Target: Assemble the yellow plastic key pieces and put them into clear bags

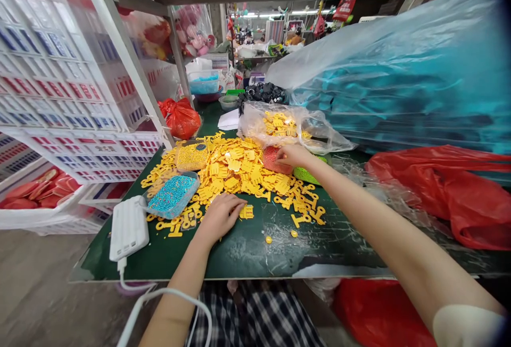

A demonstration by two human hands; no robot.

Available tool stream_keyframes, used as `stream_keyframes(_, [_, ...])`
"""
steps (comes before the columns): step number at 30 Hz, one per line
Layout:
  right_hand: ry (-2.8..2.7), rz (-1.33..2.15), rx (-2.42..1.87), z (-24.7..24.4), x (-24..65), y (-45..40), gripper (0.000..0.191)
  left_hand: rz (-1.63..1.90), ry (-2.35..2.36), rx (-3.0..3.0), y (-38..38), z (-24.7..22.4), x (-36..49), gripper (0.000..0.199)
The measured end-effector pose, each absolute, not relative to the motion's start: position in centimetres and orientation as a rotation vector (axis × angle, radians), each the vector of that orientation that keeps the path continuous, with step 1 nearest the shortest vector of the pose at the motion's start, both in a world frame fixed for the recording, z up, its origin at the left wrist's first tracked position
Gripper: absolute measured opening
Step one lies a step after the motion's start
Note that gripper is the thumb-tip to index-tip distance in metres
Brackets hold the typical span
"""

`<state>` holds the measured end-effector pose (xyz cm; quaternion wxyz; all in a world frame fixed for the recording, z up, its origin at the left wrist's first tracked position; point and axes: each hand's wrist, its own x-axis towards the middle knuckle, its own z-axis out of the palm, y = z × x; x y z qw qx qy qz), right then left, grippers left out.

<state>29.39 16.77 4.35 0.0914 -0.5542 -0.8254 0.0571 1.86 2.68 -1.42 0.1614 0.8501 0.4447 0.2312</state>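
Observation:
My left hand (223,214) rests on the green table, fingers bent and together, their tips gripping the edge of a small yellow plastic piece (247,212). My right hand (296,155) reaches across to a tub of red beads (275,160), its fingertips pinched at the beads; whatever they hold is too small to make out. A big heap of yellow plastic pieces (233,163) spreads behind my left hand. Around it stand tubs of blue beads (173,193), yellow beads (192,156) and green beads (308,172), the last partly behind my right forearm.
A white power bank (130,228) with a cable lies at the left table edge. Two small yellow bits (269,240) lie in front. Behind are a clear bag of yellow pieces (279,123) and black parts (263,93). A large blue-filled bag (391,81) bulges at right.

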Motion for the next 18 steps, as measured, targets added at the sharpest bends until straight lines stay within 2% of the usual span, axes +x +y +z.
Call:
stream_keyframes(4, [-2.425,0.134,-1.499,4.9,28.1,12.1,0.016,0.655,1.333,2.48,2.7,-1.5,1.9,0.027])
stream_keyframes(7, [-2.444,0.261,-1.134,3.6,26.0,7.2,0.016,0.64,1.313,2.509,2.6,-1.7,2.1,0.025])
stream_keyframes(9, [-2.431,0.356,-1.034,2.1,24.5,4.5,0.013,0.62,1.307,2.518,2.6,-1.9,2.2,0.024])
stream_keyframes(13, [-2.328,0.497,-1.069,-0.7,22.5,2.4,0.008,0.578,1.292,2.522,2.6,-2.1,2.4,0.024])
stream_keyframes(18, [-2.326,0.497,-1.125,-2.1,22.1,2.9,0.008,0.546,1.288,2.501,2.5,-1.9,2.4,0.027])
